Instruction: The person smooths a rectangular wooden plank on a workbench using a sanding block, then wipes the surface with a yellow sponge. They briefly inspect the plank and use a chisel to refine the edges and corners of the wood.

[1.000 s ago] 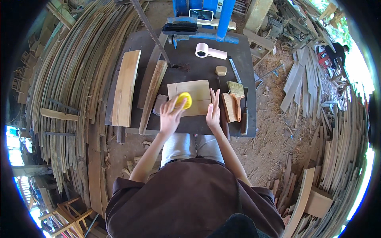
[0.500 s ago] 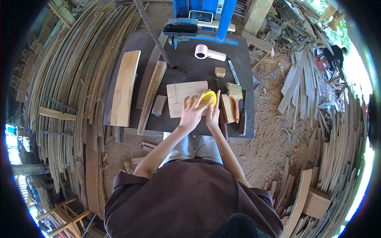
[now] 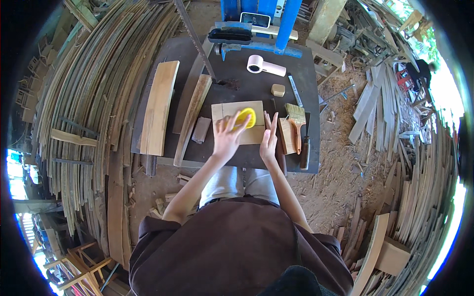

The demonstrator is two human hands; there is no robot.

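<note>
Disc — yellow, perhaps foam — over board

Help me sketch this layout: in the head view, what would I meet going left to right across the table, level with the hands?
Long board, wood strip, greyish block, left hand, yellow disc, right hand, brush, wood-handled tool.

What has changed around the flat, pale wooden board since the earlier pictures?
The left hand, holding a round yellow object, swept rightward across the flat, pale wooden board to its right edge, then came partway back left. Nothing was taken hold of or let go. The right hand stayed by the board's right edge, fingers extended; the board stayed put.
</note>
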